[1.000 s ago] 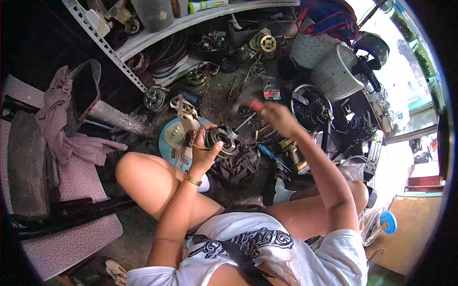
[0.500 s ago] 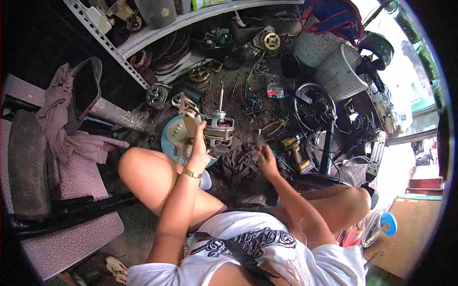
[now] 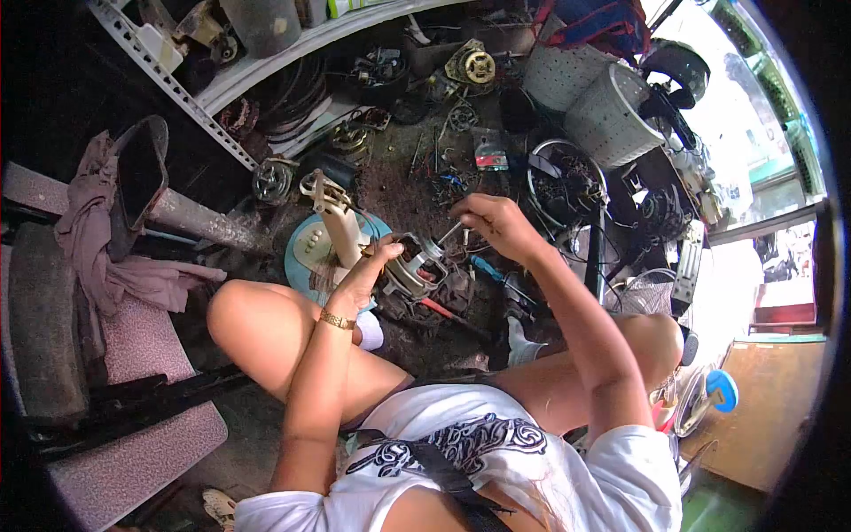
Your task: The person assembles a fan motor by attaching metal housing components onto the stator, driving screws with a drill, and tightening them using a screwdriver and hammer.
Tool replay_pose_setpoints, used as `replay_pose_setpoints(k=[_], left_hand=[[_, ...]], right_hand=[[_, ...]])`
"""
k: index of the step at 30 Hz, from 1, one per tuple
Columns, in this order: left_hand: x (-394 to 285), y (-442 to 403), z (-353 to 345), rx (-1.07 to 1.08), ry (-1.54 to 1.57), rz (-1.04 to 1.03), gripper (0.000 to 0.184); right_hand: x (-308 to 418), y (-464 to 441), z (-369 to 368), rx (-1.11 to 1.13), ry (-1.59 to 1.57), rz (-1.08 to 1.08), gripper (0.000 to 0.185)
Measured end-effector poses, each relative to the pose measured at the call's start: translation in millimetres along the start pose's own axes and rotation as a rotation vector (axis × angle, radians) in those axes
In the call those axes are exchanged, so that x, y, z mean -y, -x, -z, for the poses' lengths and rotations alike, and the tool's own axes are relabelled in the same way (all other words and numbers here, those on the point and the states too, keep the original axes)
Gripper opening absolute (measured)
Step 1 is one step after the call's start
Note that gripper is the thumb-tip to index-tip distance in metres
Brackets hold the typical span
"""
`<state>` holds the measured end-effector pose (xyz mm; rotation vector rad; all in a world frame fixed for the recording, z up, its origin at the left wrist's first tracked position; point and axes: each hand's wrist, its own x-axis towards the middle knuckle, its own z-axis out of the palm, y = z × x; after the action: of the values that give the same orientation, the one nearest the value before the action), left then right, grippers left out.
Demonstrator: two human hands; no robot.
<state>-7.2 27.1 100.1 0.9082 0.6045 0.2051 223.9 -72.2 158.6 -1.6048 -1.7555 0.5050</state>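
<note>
An electric fan motor [image 3: 413, 271] with a metal housing is tilted in front of me, its shaft pointing up and to the right. My left hand [image 3: 365, 277], with a gold watch at the wrist, grips the motor's left side. The fingers of my right hand [image 3: 501, 225] are closed around the upper end of the motor shaft [image 3: 450, 233]. Just left of the motor stands a fan base [image 3: 301, 266], cream and light blue, with a cream neck [image 3: 337, 232]. A tool with a red handle [image 3: 438, 308] lies on dark cloth below the motor.
A blue-handled screwdriver [image 3: 486, 266] lies to the right of the motor. Beyond it are a round basin of small parts [image 3: 532, 182] and white perforated baskets [image 3: 620, 120]. Motor parts [image 3: 275, 180] sit below a metal shelf [image 3: 310, 46]. A patterned bench [image 3: 151, 332] stands left.
My right hand has let go of the hammer and moved up to the shaft. The motor has tipped to the right from upright, with my left hand now on it. The view has shifted slightly.
</note>
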Motion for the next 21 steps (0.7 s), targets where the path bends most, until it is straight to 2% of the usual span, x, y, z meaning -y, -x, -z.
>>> replay_pose_setpoints(k=[1,3,4,5,7,8,11,15,17,18,20,21], left_hand=[[-4,1,-1,0.0,-0.001,-0.005,0.046],[-7,5,-1,0.087,-0.012,-0.021,0.048],[5,0,4,-0.074,-0.076,-0.052,0.049],[8,0,7,-0.08,-0.072,-0.054,0.049],[11,-4,14,-0.052,-0.132,-0.098,0.048],[8,-2,12,-0.026,-0.102,-0.104,0.047],[6,0,12,-0.034,-0.117,-0.109,0.048],[-1,4,9,-0.002,-0.057,-0.072,0.051],[-6,6,10,0.085,-0.029,-0.066,0.054],[-8,8,11,0.083,-0.027,-0.067,0.054],[-12,12,12,0.143,-0.055,-0.099,0.053],[-11,11,12,0.145,-0.057,-0.098,0.053]], right_hand=[[-1,-3,4,-0.001,0.003,0.004,0.017],[-1,-7,11,0.165,0.057,-0.034,0.013],[0,-8,11,0.163,0.037,-0.065,0.015],[3,-10,13,0.168,0.036,-0.061,0.015],[6,-17,18,0.295,0.237,-0.099,0.02],[3,-17,16,0.281,0.212,-0.099,0.025],[-3,-19,12,0.327,0.14,-0.166,0.026],[6,-19,16,0.304,0.065,-0.153,0.025],[16,-20,24,0.29,0.141,0.133,0.022],[24,-21,27,0.292,0.141,0.135,0.022],[36,-22,32,0.255,0.104,0.329,0.024],[39,-21,34,0.253,0.106,0.327,0.024]])
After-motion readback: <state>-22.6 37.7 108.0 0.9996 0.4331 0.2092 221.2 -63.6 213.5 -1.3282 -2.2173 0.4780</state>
